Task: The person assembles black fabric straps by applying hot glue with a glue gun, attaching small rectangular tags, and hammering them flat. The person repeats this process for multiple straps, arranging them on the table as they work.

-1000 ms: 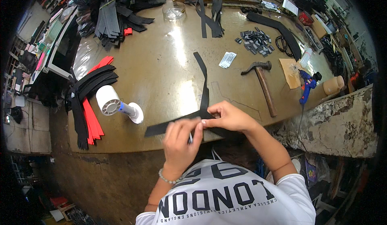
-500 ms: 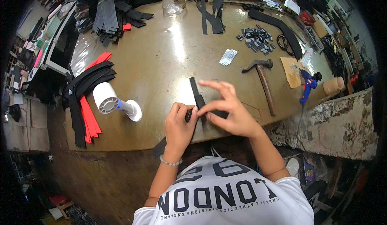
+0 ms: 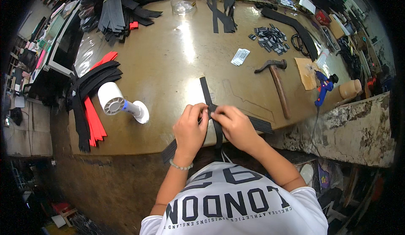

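Near the front edge of the table, my left hand (image 3: 190, 125) and my right hand (image 3: 233, 124) pinch a black strap (image 3: 204, 91) where its lengths cross. One narrow end points away from me. Another length hangs between my hands toward my lap. From under my right hand a wider ribbed black band (image 3: 261, 125) sticks out to the right. A similar black band end (image 3: 169, 150) shows at the table edge beside my left wrist. My fingers hide how the pieces join.
Left of my hands stand a white spool (image 3: 128, 105) and black strips (image 3: 80, 117) over red strips (image 3: 95, 123). To the right lie a hammer (image 3: 278, 87), a glue gun (image 3: 324, 89), white labels (image 3: 240, 57) and a pile of small dark buckles (image 3: 271, 39). A clear round container (image 3: 183, 6) stands farther back.
My right hand's spread fingers have closed on the strap beside my left hand. A strap length now hangs toward me, and the wider band shows farther out to the right.
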`<state>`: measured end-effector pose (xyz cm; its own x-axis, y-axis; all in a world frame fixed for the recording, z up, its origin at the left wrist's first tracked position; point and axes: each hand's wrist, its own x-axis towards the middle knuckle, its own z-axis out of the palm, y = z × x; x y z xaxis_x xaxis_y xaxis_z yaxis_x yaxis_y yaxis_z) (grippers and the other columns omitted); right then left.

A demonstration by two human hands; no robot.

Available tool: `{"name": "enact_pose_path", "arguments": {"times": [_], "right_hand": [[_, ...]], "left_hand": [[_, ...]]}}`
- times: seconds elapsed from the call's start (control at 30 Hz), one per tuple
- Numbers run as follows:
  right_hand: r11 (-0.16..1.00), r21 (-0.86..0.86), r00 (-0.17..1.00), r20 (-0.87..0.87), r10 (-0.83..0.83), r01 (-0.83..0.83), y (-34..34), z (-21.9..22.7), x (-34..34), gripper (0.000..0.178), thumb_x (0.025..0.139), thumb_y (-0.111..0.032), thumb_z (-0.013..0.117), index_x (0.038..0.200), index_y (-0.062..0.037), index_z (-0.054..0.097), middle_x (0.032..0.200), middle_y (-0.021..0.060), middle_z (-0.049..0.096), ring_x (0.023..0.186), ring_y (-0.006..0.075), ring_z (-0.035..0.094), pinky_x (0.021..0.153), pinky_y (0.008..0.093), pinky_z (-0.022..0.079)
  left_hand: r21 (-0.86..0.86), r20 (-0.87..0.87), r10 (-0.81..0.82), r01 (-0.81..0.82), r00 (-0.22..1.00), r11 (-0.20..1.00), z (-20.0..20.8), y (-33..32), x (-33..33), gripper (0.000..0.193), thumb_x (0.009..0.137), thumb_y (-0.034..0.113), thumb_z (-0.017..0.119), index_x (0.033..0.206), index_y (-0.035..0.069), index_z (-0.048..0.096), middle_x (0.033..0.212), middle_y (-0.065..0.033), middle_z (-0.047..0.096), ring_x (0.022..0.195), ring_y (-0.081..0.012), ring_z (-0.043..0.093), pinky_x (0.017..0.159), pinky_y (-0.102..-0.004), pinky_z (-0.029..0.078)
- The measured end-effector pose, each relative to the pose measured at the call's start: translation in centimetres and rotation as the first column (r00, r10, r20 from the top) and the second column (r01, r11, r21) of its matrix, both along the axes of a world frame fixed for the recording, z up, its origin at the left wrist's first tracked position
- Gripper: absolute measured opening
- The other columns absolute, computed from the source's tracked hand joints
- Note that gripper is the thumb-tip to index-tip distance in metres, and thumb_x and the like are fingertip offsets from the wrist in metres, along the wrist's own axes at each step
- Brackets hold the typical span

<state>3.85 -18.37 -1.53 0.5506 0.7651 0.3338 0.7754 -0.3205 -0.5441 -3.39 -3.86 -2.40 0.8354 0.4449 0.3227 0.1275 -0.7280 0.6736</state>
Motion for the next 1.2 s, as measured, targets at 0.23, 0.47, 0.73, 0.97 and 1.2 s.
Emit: {"name": "enact_pose_path", "arguments": {"times": [0.23,0.47,0.73,0.97,1.2], "right_hand": [[0.996,-0.077,0.998,-0.025,0.052,-0.053,-1.6,0.4,-2.2,0.027,0.078,0.003,0.061,0.105,0.0026,0.066,0.103,0.0159,0.062,0.118,0.0353,0.059,0.094,0.0421,0.052],[0.938,-0.057,0.851,-0.442,0.283,-0.342,-7.2,3.3,-2.8,0.029,0.078,-0.005,0.073,0.107,-0.0042,0.07,0.11,0.0119,0.065,0.12,0.0305,0.057,0.099,0.0427,0.046],[0.212,0.411,0.262,-0.068,-0.963,0.887,-24.7,-3.1,13.7,0.064,0.085,-0.039,0.079,0.126,0.0021,0.051,0.119,0.0174,0.058,0.105,0.0256,0.057,0.09,0.0401,0.05],[0.628,0.165,0.6,-0.548,-0.583,0.761,-17.3,2.5,12.3,0.047,0.094,-0.033,0.07,0.128,-0.0077,0.049,0.094,0.0066,0.066,0.071,0.0137,0.065,0.048,0.0248,0.048],[0.998,0.04,0.91,-0.415,-0.021,0.041,-4.5,5.2,7.5,0.047,0.092,-0.03,0.071,0.123,-0.0051,0.046,0.09,0.0118,0.07,0.073,0.0248,0.07,0.061,0.0356,0.054]], "left_hand": [[0.128,-0.096,-0.049,0.062,0.994,0.99,-0.4,-0.3,-0.3,0.019,0.087,0.012,0.068,0.104,0.019,0.072,0.082,-0.0064,0.06,0.067,-0.026,0.064,0.058,-0.0379,0.051],[0.193,-0.095,-0.057,0.075,0.994,0.978,-0.4,-0.2,-0.4,0.02,0.088,0.015,0.068,0.107,0.02,0.072,0.082,-0.0028,0.056,0.062,-0.0231,0.062,0.053,-0.0363,0.049],[0.112,0.013,0.074,-0.075,0.997,0.991,0.8,-0.6,-0.9,0.019,0.089,0.016,0.071,0.107,0.014,0.072,0.083,-0.0042,0.058,0.064,-0.021,0.059,0.058,-0.0351,0.049],[0.173,-0.016,0.026,-0.023,1.0,0.985,0.5,-0.6,-2.1,0.012,0.087,0.015,0.072,0.099,0.014,0.075,0.081,-0.0038,0.059,0.068,-0.0202,0.06,0.06,-0.0333,0.048],[0.173,-0.023,0.013,-0.009,1.0,0.985,-0.1,-0.3,-1.2,0.013,0.085,0.015,0.073,0.098,0.015,0.075,0.081,-0.0035,0.06,0.071,-0.0212,0.061,0.063,-0.0345,0.049]]}}
